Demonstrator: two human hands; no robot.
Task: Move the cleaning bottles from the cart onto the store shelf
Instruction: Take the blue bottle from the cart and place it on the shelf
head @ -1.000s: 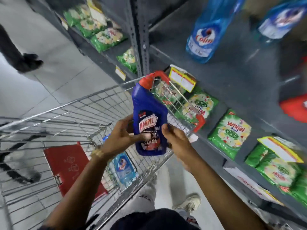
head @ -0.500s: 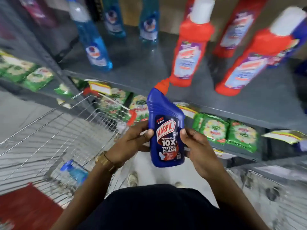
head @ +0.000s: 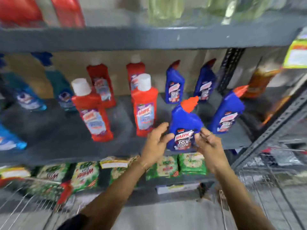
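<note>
A grey metal store shelf (head: pixel 54 138) fills the frame, its middle board stocked with cleaning bottles. Toward the shelf's left end stand blurred blue spray bottles (head: pixel 28 100); at its centre are red bottles with white caps (head: pixel 144 105), two at the front and two behind; toward the right end, dark blue bottles with red spouts (head: pixel 226 113) stand in two rows against the brown back wall. On the board below lie green detergent packets (head: pixel 84 175) behind yellow price tags (head: pixel 116 164). The wire cart (head: pixel 29 203) shows at the lower left, in front of the shelf's lowest level.

At the front edge of the middle board, between a red bottle and a dark blue one, a blue toilet cleaner bottle (head: pixel 184 128) is held upright with its label facing the camera and its base at the board's lip. The left hand (head: pixel 156 143) presses curled fingers against the bottle's left side; the right hand (head: pixel 207 146), wearing a ring, grips its right side. Whether the base touches the board cannot be told.
</note>
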